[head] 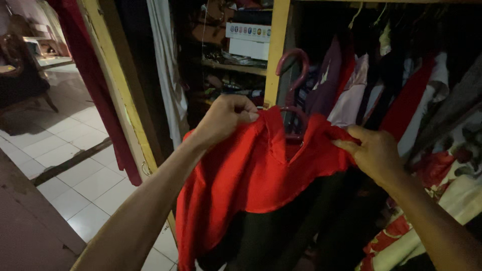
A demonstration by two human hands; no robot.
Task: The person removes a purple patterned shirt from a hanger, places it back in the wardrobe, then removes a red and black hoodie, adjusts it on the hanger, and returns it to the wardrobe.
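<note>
Both arms reach forward: the left hand [224,118] pinches one shoulder of a red shirt [251,175] and the right hand [374,153] grips the other, holding it on a maroon hanger [293,90] before an open yellow-framed wardrobe [277,45]. White floor tiles [75,165] lie left of the wardrobe.

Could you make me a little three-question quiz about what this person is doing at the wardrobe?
1. True or false: both hands grip the red garment.
2. What sticks up above the garment's collar? A) a belt B) the hook of a dark red hanger C) a lamp
3. Fill in: the floor at the left is covered in pale ____.

Key:
1. True: the left hand pinches one shoulder, the right hand the other.
2. B
3. tiles
</note>
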